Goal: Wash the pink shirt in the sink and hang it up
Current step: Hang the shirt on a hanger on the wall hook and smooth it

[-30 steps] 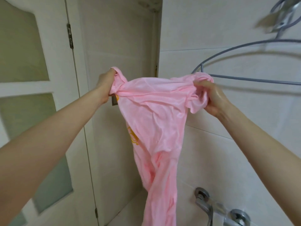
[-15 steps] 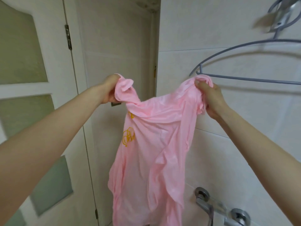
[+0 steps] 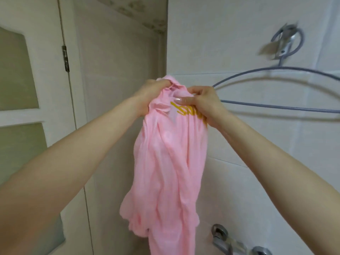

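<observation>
We hold the pink shirt [image 3: 169,172] up beside the hanger [image 3: 276,108].
Our left hand [image 3: 152,92] and right hand [image 3: 204,102], close together, both clutch bunched fabric at its top, just left of the hanger's tip; the rest dangles lower than the hanger.

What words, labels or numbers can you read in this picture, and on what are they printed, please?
On the pink shirt, the yellow print beside the right hand: crumpled and partly hidden, not readable.
Elsewhere: no writing shows on the door, hanger or tap.
</observation>
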The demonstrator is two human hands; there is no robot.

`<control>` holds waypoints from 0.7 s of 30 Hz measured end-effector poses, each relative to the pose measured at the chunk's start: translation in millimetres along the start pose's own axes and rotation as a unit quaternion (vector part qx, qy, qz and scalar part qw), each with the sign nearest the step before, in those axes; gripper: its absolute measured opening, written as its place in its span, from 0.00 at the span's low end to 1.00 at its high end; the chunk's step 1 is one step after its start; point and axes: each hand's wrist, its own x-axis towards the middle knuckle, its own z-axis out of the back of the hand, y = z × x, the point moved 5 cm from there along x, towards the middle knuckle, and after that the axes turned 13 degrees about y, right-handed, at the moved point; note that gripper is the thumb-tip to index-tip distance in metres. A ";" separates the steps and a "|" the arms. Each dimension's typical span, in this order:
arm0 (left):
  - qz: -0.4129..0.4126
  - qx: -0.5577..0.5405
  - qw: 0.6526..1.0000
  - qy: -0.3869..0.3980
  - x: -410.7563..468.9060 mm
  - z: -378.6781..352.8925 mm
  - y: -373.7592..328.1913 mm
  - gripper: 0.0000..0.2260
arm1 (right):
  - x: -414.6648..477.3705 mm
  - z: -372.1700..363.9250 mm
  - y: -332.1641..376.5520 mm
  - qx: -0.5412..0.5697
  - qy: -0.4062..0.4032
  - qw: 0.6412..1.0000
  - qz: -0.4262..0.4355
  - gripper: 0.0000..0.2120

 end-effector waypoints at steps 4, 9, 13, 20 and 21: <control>-0.013 0.094 0.993 0.072 -4.4 8.9 -18.6 0.06 | 1.0 29.8 15.7 -0.004 0.009 1.000 -0.026 0.11; -0.035 0.231 0.966 0.111 1.1 10.1 -37.0 0.00 | -15.5 40.8 27.8 0.045 0.163 0.984 -0.054 0.22; -0.068 0.112 0.988 0.088 14.6 -15.7 -42.4 0.08 | -37.2 45.1 35.2 0.143 0.240 0.958 -0.060 0.19; -0.167 0.337 0.920 0.108 29.8 -53.2 -43.3 0.03 | -70.6 131.5 42.6 -0.127 -0.079 0.985 -0.085 0.07; -0.184 0.429 0.878 0.109 31.2 -59.2 -38.8 0.08 | -78.5 143.7 48.6 -0.154 -0.136 0.977 -0.063 0.09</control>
